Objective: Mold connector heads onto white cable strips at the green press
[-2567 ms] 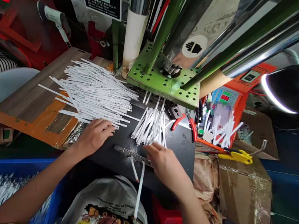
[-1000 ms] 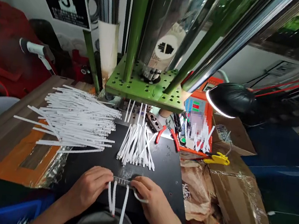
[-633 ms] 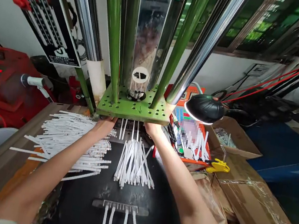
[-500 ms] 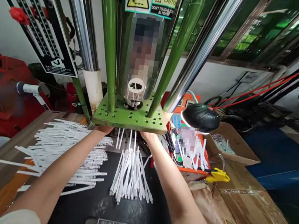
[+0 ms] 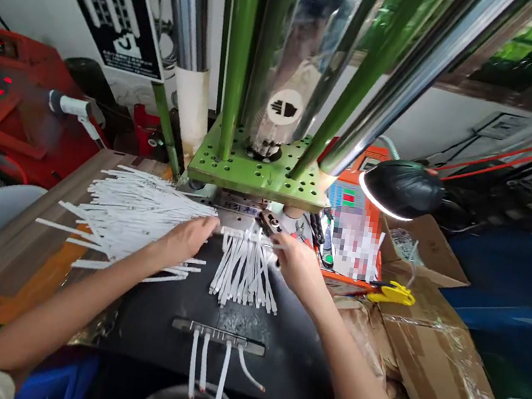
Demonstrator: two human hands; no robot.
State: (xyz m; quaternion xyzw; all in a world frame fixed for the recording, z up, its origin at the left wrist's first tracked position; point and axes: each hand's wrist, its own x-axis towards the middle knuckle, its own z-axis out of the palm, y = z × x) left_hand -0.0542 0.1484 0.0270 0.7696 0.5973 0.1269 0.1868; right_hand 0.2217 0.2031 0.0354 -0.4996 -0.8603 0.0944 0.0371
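My left hand (image 5: pixel 196 237) is closed with its fingertips at the left end of a narrow metal mold bar (image 5: pixel 227 230). My right hand (image 5: pixel 297 262) is closed at the bar's other end. From its fingers sticks a dark metal tool (image 5: pixel 270 223) with a round pivot, like pliers; its exact kind is unclear. White flat cable strips (image 5: pixel 240 269) fan out just below the bar, on the black work surface (image 5: pixel 294 344). A second metal mold bar (image 5: pixel 218 336), with several white cables hanging from it, lies nearer me.
Above the hands stands a press with a green perforated plate (image 5: pixel 258 182). A big pile of white strips (image 5: pixel 129 212) lies on the left. On the right are a black lamp (image 5: pixel 402 188), a red tray (image 5: pixel 353 282) of tools, a yellow-handled tool (image 5: pixel 392 293) and cardboard boxes (image 5: pixel 439 379).
Both hands have come out from under the green plate towards me. The metal bar and the dark tool now show between them. The view has tilted down and shifted left.
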